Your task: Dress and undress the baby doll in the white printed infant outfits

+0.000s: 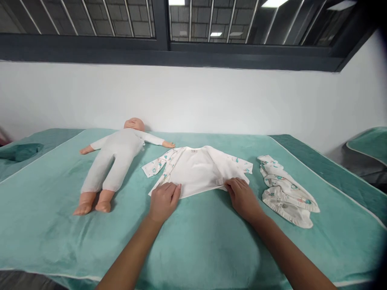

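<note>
A white baby shirt (196, 173) with printed sleeves lies spread open on the green cover, its inside facing up and its neck pointing away from me. My left hand (165, 201) is closed on the shirt's lower left edge. At the lower right edge, my right hand (243, 199) pinches the fabric between thumb and fingers. To the left, a baby doll (116, 155) in a white body lies on its back, arms spread, one hand close to the shirt's left sleeve. Printed baby pants (286, 191) lie crumpled to the right of the shirt.
The green cover (199, 249) spreads over the bed or table, with white-piped edges. A white wall (193, 98) stands behind it, below a dark-framed window (163, 44) with bars. Another green cloth (370, 143) is at the far right, and bunched green fabric (22, 152) at the left.
</note>
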The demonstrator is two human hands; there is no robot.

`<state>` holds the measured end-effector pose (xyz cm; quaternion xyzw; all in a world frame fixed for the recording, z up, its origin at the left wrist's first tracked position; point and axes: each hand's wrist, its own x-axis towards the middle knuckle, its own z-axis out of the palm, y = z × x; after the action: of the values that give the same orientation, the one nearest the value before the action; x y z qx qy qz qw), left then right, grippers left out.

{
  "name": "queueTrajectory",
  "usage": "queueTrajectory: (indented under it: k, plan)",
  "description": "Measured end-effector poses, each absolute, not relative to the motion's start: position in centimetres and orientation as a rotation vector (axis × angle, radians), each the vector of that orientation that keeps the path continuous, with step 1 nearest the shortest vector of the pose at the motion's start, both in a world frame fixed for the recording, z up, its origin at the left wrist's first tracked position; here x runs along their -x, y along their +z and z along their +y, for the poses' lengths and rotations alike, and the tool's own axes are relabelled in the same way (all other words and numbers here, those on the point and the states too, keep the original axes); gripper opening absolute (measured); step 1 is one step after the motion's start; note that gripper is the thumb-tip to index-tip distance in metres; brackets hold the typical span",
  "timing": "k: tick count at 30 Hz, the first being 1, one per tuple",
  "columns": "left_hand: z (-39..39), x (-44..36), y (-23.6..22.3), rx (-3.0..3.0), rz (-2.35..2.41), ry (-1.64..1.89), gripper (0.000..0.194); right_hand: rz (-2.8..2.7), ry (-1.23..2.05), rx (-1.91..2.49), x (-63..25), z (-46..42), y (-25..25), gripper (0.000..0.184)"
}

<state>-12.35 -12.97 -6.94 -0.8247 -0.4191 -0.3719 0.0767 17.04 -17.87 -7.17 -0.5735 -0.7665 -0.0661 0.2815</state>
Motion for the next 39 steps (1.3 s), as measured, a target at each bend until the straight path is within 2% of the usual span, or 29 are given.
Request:
queueTrajectory:
  k: [7, 11, 14, 16, 19, 24, 32, 36, 39]
  plan:
    - [-12.9, 12.7, -7.3, 2.447, -1.317, -1.184, 0.04, -1.853, 0.136, 1.62, -17.8, -18.3, -6.8, 0.024]
    - [-13.0, 12.9, -7.3, 2.402, -1.483, -1.332, 0.041, -1.415, -0.031, 1.821, -22.3, -16.0, -6.6, 0.03]
    - [-12.9, 13.0, -7.1, 2.379, -1.564, -1.402, 0.042, -1.22, -0.115, 2.134, -26.1, -14.0, -6.6, 0.039]
    - [-12.8, 13.0, -7.0, 2.377, -1.59, -1.415, 0.042, -1.231, -0.021, 2.243, -27.7, -13.0, -6.9, 0.043]
    - [-12.7, 12.9, -6.9, 2.379, -1.607, -1.415, 0.042, -1.344, 0.077, 2.12, -28.9, -11.6, -7.3, 0.038]
    - [-12.6, 12.7, -6.7, 2.371, -1.601, -1.441, 0.04, -1.21, -0.112, 1.825, -31.3, -8.6, -7.6, 0.033]
    - [-12.6, 12.5, -6.5, 2.336, -1.684, -1.442, 0.038, -1.292, -0.299, 1.735, -31.7, -8.3, -8.0, 0.037]
    - [-12.3, 12.7, -6.6, 2.312, -1.656, -1.451, 0.037, -1.654, -0.094, 1.78, -30.4, -8.6, -8.1, 0.04]
    - [-11.2, 13.1, -6.7, 2.143, -1.668, -1.539, 0.028, -1.754, 0.061, 1.915, -30.1, -8.4, -8.4, 0.04]
